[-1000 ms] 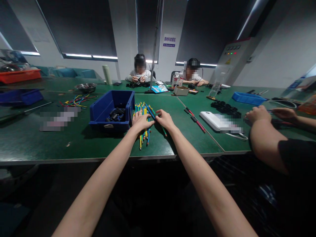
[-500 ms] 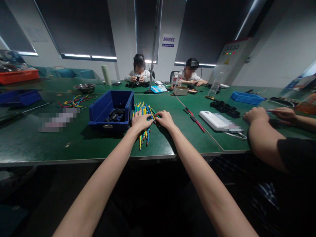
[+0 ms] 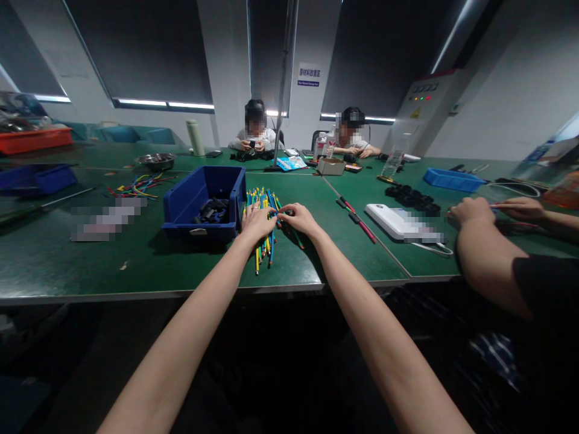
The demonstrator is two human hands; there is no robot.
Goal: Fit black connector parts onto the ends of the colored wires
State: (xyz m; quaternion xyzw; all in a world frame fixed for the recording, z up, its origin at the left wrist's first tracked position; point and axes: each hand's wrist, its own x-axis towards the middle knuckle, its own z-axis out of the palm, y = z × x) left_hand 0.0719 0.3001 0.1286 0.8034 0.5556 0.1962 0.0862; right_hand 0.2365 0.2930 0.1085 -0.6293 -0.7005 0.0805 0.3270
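A bundle of thin coloured wires (image 3: 263, 250) in yellow, green and blue lies lengthwise on the green table (image 3: 136, 271). Over its middle rests my left hand (image 3: 257, 222), its fingers curled round the left side and its thumb reaching across the wires. My right hand (image 3: 301, 218) is close by on the right, thumb and forefinger pinched at the bundle's edge beside the left thumb. Below that hand a dark green wire (image 3: 296, 238) sticks out slantwise towards me. The fingertips partly hide what they grip.
Just left stands a blue bin (image 3: 203, 229) with black parts inside. Loose coloured wires (image 3: 142, 185) lie farther left. To the right are red-and-black pieces (image 3: 357, 220), a white power bank (image 3: 393, 222) and a co-worker's hands (image 3: 473, 211). Two people sit opposite.
My right hand has shifted slightly left, closer to my left thumb. The green wire now shows below the right hand, angled away from the bundle. My left hand has barely moved.
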